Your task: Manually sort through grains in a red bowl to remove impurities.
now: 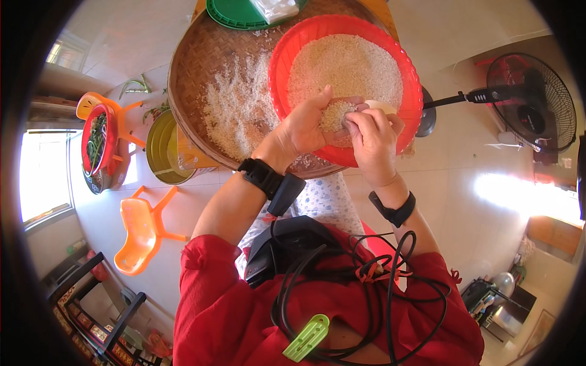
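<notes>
My left hand (pixel 304 126) is cupped palm up over a red plastic basin (pixel 277 75), holding a small heap of pale rice grains (pixel 336 116). Bent over that heap is my right hand (pixel 374 137), its thumb and fingertips drawn together at the grains. Whether a grain is pinched between them is too small to tell. More grain (pixel 343 64) covers the basin's bottom. Behind my right fingers a cream-coloured object (pixel 382 107) lies in the basin, partly hidden. The basin rests on a round woven bamboo tray (pixel 194 55), where whiter grains (pixel 236 100) are spread on the left.
A green plastic lid or tray (pixel 229 13) bearing a white packet (pixel 277 9) lies at the far edge. An olive-coloured bucket (pixel 160 148) and orange chairs (pixel 137 228) stand left. A fan (pixel 531 103) stands right. Black cables (pixel 380 293) loop across my chest.
</notes>
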A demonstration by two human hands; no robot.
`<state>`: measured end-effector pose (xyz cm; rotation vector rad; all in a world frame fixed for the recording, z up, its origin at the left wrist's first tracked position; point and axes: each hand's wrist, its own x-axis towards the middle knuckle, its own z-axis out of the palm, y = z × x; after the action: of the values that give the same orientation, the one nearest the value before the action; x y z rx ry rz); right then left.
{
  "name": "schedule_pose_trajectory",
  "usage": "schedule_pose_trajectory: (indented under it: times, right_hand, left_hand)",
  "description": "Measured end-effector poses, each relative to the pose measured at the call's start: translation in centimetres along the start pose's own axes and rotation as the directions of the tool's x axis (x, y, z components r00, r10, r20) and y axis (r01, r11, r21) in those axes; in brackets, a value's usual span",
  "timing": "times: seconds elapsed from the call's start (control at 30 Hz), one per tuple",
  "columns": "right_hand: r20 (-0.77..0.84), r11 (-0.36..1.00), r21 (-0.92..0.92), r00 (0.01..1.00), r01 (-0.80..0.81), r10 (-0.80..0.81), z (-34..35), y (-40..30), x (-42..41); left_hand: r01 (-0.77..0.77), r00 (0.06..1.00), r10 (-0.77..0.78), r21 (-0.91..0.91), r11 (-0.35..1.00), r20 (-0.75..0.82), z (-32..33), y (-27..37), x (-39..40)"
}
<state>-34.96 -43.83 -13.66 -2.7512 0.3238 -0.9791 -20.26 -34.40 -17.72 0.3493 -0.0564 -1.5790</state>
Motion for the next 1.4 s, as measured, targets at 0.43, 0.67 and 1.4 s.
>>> schedule_pose_trajectory:
  times: [0.43,0.67,1.4]
  right_hand:
    - [0.036,0.868,0.399,0.951,-0.294,0.306,0.8,1.2,-1.0]
    - [0.144,0.961,0.256,0.987,-0.104,0.068,-1.6,-0.1,-1.1]
    - [0.227,0.947,0.252,0.939,0.198,-0.257,-1.7,-1.4,-3.6]
  left_hand:
    - [-0.026,0.994,0.026,0.003,1.000,-0.106,0.9,-0.2,0.0]
    - [-0.098,0.977,0.097,0.008,0.995,-0.189,0.7,0.0,-0.1]
    - [-0.142,0.974,0.128,-0.066,0.988,-0.187,0.8,0.0,0.0]
